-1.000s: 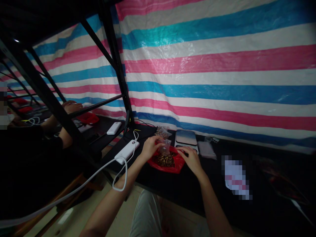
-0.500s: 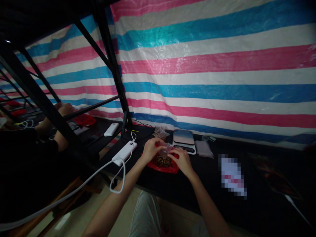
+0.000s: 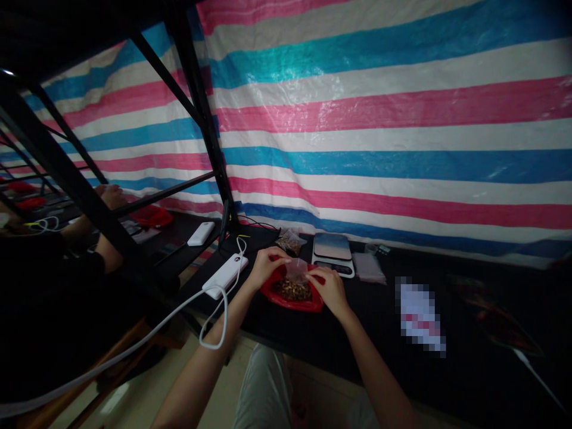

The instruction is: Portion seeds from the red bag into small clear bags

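Note:
A small clear plastic bag (image 3: 295, 269) is held up between my left hand (image 3: 265, 265) and my right hand (image 3: 328, 286), each pinching one side of its top. It hangs just above a red plastic bag (image 3: 292, 295) that lies open on the black table (image 3: 357, 322) with small brown pieces inside. A digital scale (image 3: 333, 253) stands right behind my hands. Another small clear bag with brown contents (image 3: 289, 241) lies to the scale's left.
A white power bank (image 3: 226, 276) with a white cable lies left of my hands. A stack of flat clear bags (image 3: 369, 268) lies right of the scale. A black metal rack (image 3: 196, 119) stands at the left; beyond it another person's arm (image 3: 100, 229) works. Striped tarpaulin (image 3: 379, 119) hangs behind.
My right hand came up from the red bag's edge and took hold of the small clear bag's right side. Both hands now hold it a little higher.

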Demonstrator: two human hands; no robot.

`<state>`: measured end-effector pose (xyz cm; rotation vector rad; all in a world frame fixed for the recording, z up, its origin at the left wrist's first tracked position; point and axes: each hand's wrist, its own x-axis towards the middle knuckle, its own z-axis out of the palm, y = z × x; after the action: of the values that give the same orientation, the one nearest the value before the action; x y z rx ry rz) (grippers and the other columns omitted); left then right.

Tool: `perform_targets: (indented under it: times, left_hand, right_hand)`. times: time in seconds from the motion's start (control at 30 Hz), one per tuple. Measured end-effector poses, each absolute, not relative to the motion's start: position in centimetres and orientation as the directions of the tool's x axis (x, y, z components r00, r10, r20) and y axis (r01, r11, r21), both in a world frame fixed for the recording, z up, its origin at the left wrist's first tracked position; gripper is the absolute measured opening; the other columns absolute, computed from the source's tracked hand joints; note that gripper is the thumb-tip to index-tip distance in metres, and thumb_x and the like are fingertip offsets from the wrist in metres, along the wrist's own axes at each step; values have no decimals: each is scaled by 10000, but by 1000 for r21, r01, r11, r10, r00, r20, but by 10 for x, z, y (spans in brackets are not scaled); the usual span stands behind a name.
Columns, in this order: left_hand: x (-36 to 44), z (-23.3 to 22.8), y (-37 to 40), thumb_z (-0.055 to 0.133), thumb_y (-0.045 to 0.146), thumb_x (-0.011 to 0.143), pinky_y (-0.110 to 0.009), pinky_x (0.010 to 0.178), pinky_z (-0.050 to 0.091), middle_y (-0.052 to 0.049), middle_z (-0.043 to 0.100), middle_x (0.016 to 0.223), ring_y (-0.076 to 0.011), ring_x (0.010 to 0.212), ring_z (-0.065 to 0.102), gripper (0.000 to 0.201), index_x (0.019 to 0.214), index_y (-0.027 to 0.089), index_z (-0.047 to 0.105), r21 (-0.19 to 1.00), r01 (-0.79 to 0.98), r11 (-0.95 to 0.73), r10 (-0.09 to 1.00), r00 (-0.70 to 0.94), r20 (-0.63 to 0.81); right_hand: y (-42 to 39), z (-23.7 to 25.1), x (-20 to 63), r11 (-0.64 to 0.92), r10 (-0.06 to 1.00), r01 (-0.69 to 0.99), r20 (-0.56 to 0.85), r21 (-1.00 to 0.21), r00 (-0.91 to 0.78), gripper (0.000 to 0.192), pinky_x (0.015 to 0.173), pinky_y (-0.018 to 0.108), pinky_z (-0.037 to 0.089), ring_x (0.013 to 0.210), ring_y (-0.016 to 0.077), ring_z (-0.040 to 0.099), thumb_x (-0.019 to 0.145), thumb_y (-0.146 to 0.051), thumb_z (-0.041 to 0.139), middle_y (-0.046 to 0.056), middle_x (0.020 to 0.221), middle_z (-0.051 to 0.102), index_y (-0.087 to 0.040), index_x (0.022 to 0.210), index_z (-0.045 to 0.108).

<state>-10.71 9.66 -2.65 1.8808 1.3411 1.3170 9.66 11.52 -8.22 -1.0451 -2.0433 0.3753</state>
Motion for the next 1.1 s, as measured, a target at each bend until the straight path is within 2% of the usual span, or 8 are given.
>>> perform_targets:
  times: [0.23,0.37,0.43,0.57,0.67,0.8,0.97,1.1]
  left_hand:
    - [-104,-25,97,643,346,688,-251,688,456,-60,648,743,-149,713,593,216,697,133,678,819,358,-448,884,38,466]
    - [-101,-23,95,622,362,704,-255,696,455,-54,647,747,-150,719,589,230,704,137,671,807,394,-440,878,-2,479]
    - [-98,-21,93,603,358,724,-255,704,447,-48,653,748,-149,725,585,221,725,147,671,776,451,-440,874,15,486]
    - [-89,-14,88,587,323,749,-256,741,421,-22,660,750,-141,735,576,165,736,184,675,678,557,-480,852,109,513]
    - [-83,-10,85,588,307,753,-254,756,410,-12,659,765,-137,749,573,139,751,203,680,631,574,-522,829,168,533]
    - [-82,-9,85,599,301,746,-254,751,410,-9,661,766,-138,750,569,126,762,213,687,609,585,-535,821,192,537]
    - [-87,-13,87,610,303,737,-262,754,409,-9,665,763,-146,753,566,118,767,219,688,621,601,-504,838,167,520]
    - [-92,-21,87,703,329,632,-267,803,402,-23,651,889,-160,851,565,291,893,208,656,644,575,-505,849,197,490]
  right_hand:
    - [117,-84,98,603,791,541,525,-586,-313,151,711,321,395,792,208,583,786,-312,530,25,804,673,-250,759,665]
    - [116,-84,97,599,797,527,511,-603,-321,160,721,328,412,802,208,585,787,-323,526,28,807,669,-252,762,667]
    - [115,-83,96,609,791,501,515,-615,-330,156,758,343,415,855,214,578,769,-337,548,33,876,662,-254,836,662]
    - [112,-79,91,632,775,343,570,-694,-273,352,854,365,401,990,219,535,742,-367,579,50,1069,606,-257,1076,572]
    - [109,-75,90,633,774,231,605,-739,-189,262,862,359,403,959,207,550,773,-351,546,47,1013,626,-254,1008,611]
    - [108,-72,90,607,794,184,598,-773,-111,188,818,363,424,867,205,577,786,-337,530,44,881,662,-249,868,675]
    - [111,-73,90,569,822,115,563,-814,-87,190,791,354,439,832,199,582,779,-335,542,42,853,665,-247,864,688]
    - [114,-76,91,554,831,38,549,-832,-87,188,777,344,443,826,196,581,766,-337,558,44,845,664,-237,851,693]
